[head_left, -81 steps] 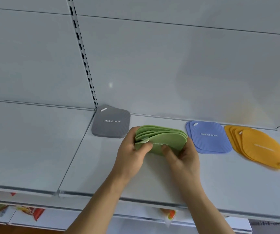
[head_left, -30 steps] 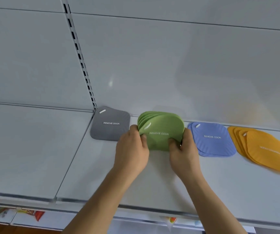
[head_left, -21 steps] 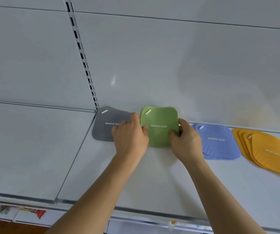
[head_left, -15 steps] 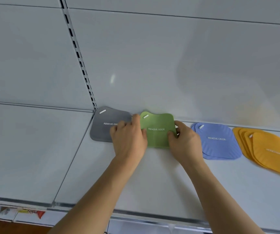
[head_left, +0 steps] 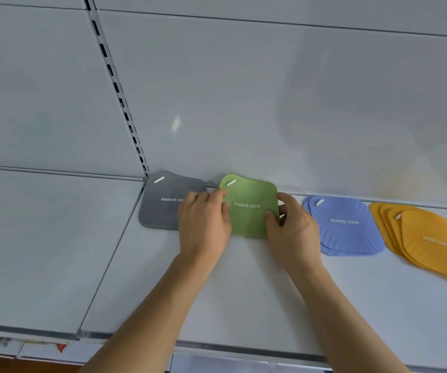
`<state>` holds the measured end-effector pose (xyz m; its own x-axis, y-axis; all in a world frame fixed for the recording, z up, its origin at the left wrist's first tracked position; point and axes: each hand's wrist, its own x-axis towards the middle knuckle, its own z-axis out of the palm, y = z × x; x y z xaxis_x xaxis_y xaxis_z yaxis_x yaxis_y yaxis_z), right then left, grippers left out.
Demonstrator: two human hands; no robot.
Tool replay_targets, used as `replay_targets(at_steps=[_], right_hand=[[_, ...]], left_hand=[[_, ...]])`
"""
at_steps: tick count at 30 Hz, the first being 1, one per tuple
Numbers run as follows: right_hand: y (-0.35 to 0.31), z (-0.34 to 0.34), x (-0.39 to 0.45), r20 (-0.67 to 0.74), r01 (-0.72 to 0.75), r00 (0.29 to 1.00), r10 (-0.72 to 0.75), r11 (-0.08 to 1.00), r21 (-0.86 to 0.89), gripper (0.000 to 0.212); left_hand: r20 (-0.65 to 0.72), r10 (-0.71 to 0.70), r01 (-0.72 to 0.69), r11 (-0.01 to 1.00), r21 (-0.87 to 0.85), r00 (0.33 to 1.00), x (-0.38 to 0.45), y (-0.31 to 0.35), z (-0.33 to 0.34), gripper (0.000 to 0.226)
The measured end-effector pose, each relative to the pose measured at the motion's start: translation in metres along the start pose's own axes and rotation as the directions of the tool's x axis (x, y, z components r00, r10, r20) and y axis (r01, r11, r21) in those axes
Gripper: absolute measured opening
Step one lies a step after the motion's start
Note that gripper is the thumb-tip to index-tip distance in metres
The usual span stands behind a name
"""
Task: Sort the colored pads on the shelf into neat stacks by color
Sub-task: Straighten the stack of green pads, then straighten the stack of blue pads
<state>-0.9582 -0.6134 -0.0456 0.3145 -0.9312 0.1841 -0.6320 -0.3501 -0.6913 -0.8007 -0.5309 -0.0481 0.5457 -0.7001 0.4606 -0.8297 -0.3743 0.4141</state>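
A stack of green pads (head_left: 249, 195) lies on the white shelf (head_left: 244, 292) against the back wall, its edges lined up. My left hand (head_left: 203, 224) grips the stack's left edge, thumb on top. My right hand (head_left: 292, 227) grips its right edge, thumb on top as well. To the left lies a grey pad stack (head_left: 163, 211), partly under my left hand. Right of the green stack lies a blue pad stack (head_left: 349, 230), slightly fanned. At the far right, orange pads (head_left: 429, 240) are spread in a loose fan.
The slotted upright (head_left: 120, 95) of the shelving runs down to the grey stack's back corner. A second shelf panel (head_left: 44, 238) lies to the left. Coloured packages (head_left: 28, 343) show on a lower shelf past the front edge.
The fanned green pads were squared into one stack, then pushed back and laid flat against the wall beside the grey stack. Both hands stayed on its sides.
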Motion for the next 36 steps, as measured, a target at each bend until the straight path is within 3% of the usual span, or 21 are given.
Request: replay_targets(at_steps=[6, 11, 16, 20, 22, 36], right_hand=[[0.006, 0.004, 0.004, -0.024, 0.021, 0.999, -0.023, 0.999, -0.046, 0.048], [0.006, 0.007, 0.001, -0.071, 0.089, 0.992, -0.105, 0.976, -0.198, 0.042], [0.011, -0.002, -0.001, -0.015, 0.224, 0.971, -0.237, 0.937, -0.267, 0.03], [0.018, -0.02, -0.006, 0.157, 0.34, 0.939, -0.304, 0.884, -0.321, 0.058], [0.02, -0.023, -0.005, 0.19, 0.359, 0.931, -0.311, 0.869, -0.341, 0.067], [0.026, -0.022, -0.002, 0.191, 0.404, 0.914, -0.357, 0.842, -0.357, 0.065]], left_hand=[[0.047, -0.004, 0.0, 0.997, 0.075, 0.999, -0.001, 0.001, 0.0, 0.021], [0.038, 0.04, -0.047, 0.979, 0.198, 0.998, -0.004, 0.003, -0.002, 0.017], [0.006, 0.109, -0.108, 0.984, 0.139, 0.994, -0.006, -0.005, -0.01, 0.024], [0.214, 0.267, -0.284, 0.957, 0.053, 0.94, -0.005, -0.011, -0.023, 0.056], [0.298, 0.294, -0.325, 0.944, 0.06, 0.908, -0.004, -0.014, -0.023, 0.058], [0.366, 0.306, -0.354, 0.933, 0.07, 0.879, 0.0, -0.016, -0.021, 0.056]])
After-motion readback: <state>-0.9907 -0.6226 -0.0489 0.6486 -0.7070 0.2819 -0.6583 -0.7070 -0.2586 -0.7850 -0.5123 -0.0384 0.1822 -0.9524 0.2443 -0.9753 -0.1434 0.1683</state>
